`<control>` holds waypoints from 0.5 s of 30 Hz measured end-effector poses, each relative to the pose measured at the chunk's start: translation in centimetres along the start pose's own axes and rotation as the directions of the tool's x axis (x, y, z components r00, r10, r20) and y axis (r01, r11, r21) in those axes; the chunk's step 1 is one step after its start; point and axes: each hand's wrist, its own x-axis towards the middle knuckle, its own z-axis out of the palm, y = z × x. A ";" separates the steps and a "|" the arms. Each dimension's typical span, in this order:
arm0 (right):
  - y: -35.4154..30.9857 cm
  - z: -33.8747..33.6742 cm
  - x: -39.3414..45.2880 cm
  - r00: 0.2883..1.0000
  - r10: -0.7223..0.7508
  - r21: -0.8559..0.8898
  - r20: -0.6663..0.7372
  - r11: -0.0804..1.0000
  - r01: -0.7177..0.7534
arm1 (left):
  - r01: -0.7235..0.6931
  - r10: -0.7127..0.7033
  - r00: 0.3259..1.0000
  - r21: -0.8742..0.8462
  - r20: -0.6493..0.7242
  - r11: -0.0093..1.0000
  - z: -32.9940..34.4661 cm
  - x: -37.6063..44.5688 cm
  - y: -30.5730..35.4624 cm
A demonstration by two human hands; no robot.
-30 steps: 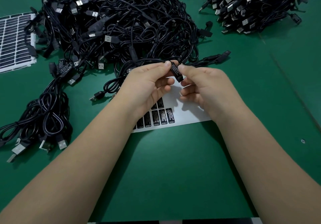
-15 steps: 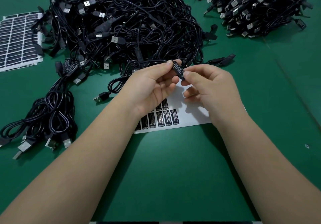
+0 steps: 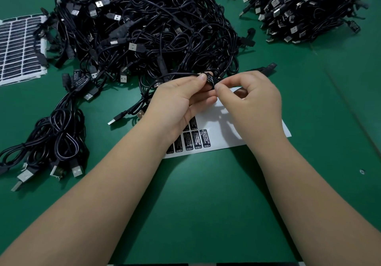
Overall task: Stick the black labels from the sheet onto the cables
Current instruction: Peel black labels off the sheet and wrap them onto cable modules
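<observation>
Black printed label [image 3: 210, 79] wraps the cable's small black controller, pinched steady above the white label sheet [image 3: 257, 129] by my left hand [image 3: 181, 102] while my right hand's [image 3: 251, 100] fingertips press it flat.

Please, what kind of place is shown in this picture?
Probably a factory assembly or packing bench: big heaps of identical black USB cables, printed label sheets, and a green work mat.

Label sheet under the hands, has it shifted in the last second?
No; the label sheet lies the same way beside the loose USB plug.
</observation>
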 end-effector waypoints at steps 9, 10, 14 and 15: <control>-0.2 -0.6 0.7 0.919 0.363 0.394 0.153 0.831 -0.393 | -0.085 0.091 0.995 0.153 -0.033 0.985 0.2 0.1 -0.8; -0.2 -0.6 0.8 0.896 0.402 0.451 0.189 0.775 -0.443 | -0.091 0.100 0.994 0.173 -0.039 0.981 0.2 0.1 -0.8; 0.3 -0.6 1.1 0.885 0.386 0.409 0.259 0.786 -0.463 | -0.048 0.051 0.999 0.147 -0.019 0.988 0.2 0.0 -0.5; 0.4 -0.6 1.1 0.889 0.366 0.399 0.276 0.797 -0.453 | -0.020 0.021 1.000 0.115 -0.005 0.993 0.1 0.0 -0.3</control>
